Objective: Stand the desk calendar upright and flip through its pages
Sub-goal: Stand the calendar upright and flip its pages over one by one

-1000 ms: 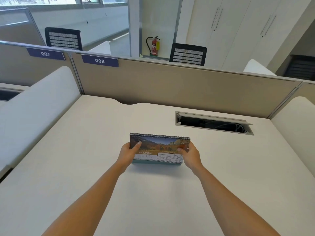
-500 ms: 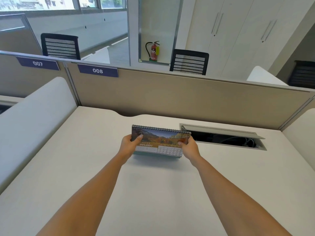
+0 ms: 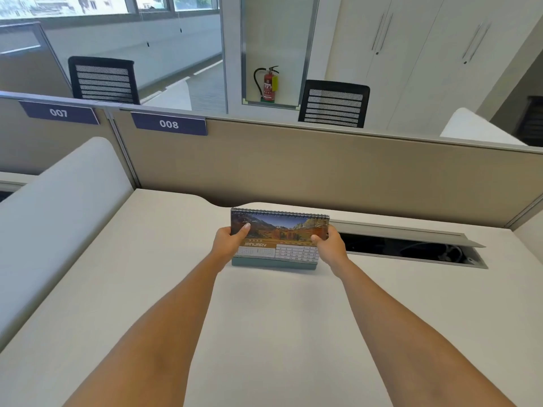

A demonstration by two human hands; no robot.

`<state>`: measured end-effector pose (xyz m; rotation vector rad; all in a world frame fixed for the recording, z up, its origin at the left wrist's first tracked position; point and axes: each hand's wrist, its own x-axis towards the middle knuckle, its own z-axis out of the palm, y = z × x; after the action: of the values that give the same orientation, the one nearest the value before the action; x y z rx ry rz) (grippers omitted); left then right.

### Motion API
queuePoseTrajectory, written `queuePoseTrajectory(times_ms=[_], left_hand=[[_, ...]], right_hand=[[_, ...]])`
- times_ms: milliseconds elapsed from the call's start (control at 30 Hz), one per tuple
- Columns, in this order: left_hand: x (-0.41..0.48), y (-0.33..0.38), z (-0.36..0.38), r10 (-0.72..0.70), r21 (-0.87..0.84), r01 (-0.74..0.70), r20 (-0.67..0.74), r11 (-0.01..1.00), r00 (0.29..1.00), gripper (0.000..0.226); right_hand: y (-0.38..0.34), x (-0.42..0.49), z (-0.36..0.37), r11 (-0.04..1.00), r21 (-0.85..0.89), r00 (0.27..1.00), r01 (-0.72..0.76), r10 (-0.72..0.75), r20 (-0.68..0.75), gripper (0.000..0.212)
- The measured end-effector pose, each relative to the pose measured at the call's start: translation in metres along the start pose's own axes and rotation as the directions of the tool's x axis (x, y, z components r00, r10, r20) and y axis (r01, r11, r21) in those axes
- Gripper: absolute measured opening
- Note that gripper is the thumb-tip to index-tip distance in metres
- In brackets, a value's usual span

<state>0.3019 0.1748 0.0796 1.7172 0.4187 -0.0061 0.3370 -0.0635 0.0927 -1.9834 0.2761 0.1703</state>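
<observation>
Cardboard-stiff and light, the desk calendar (image 3: 279, 239) sits clamped at both ends by left hand (image 3: 227, 243) and right hand (image 3: 330, 245).

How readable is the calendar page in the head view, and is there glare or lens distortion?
Head view: even daylight, no glare on the desk calendar; "JANUARY" reads clearly, the date grid is small and soft. A soft shadow lies on the desk in front of its base. Wide-angle distortion bends the partition edges. The left hand and right hand appear sharp.
</observation>
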Motion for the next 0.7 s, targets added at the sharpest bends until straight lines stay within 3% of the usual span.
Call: queuePoseTrajectory(times_ms=[200,267,500,700], left_hand=[[0.012,-0.023,0.006,-0.022,0.164,0.034,-0.075,0.986,0.997,0.054],[0.005,-0.028,0.011,-0.028,0.171,0.046,-0.103,0.984,0.994,0.061],[-0.023,-0.046,0.029,-0.012,0.190,0.022,-0.055,0.982,0.998,0.091],[-0.033,-0.053,0.032,0.018,0.256,-0.002,-0.061,0.967,0.998,0.099]], right_hand=[[0.015,-0.019,0.007,0.998,0.045,0.999,0.033,-0.032,-0.027,0.044],[0.022,-0.026,0.009,0.999,0.038,0.999,0.030,-0.029,-0.021,0.056],[0.036,-0.049,0.024,0.999,-0.038,0.991,-0.022,0.027,0.134,0.084],[0.039,-0.059,0.023,0.998,-0.058,0.988,-0.030,0.038,0.147,0.086]])
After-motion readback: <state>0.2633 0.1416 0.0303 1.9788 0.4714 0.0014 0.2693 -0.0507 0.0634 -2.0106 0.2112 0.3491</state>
